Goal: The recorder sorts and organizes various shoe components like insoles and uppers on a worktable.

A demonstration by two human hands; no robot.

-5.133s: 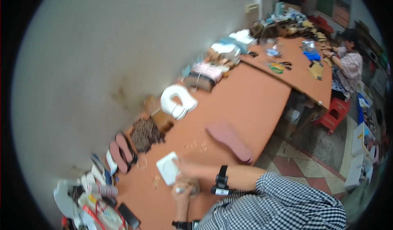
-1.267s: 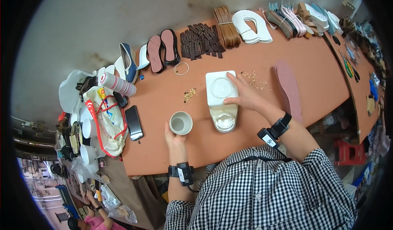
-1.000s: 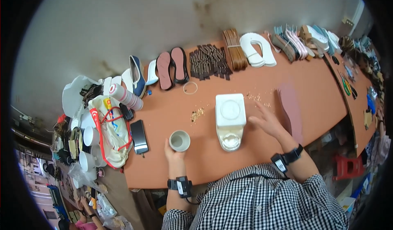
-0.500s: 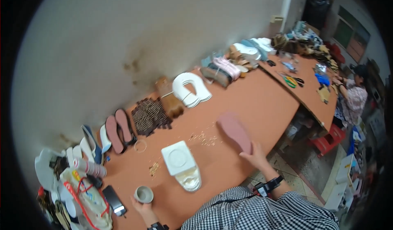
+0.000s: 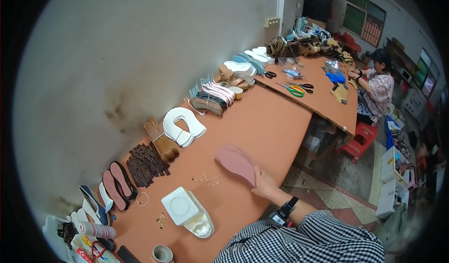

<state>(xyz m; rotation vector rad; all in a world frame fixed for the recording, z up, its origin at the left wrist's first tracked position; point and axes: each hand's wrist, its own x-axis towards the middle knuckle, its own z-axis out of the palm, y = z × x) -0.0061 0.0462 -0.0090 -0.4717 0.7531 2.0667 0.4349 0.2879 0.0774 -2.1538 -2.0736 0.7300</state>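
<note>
My right hand (image 5: 265,183) grips the heel end of a pink insole (image 5: 235,164), holding it above the tabletop (image 5: 262,127). It looks like more than one layer, but I cannot tell. At the lower edge my left hand (image 5: 153,259) is mostly cut off, with its fingers around a small grey cup (image 5: 162,253). Between my hands stands a white container (image 5: 180,206) with a square top and a rounded front part holding something white and glossy. Small tan crumbs (image 5: 205,179) lie beyond it, and a second little heap (image 5: 161,220) is at its left.
Along the wall lie pink-lined sandals (image 5: 115,188), dark studded strips (image 5: 146,164), a tied brown bundle (image 5: 161,142), white U-shaped pieces (image 5: 183,126) and banded soles (image 5: 215,96). Scissors (image 5: 299,90) rest on the adjoining table, where another person (image 5: 376,87) sits on a red stool (image 5: 359,139).
My view has swung up and right, so everything sits lower and further left. The insole has tilted flatter in my right hand. My left hand and the cup are now partly out of view.
</note>
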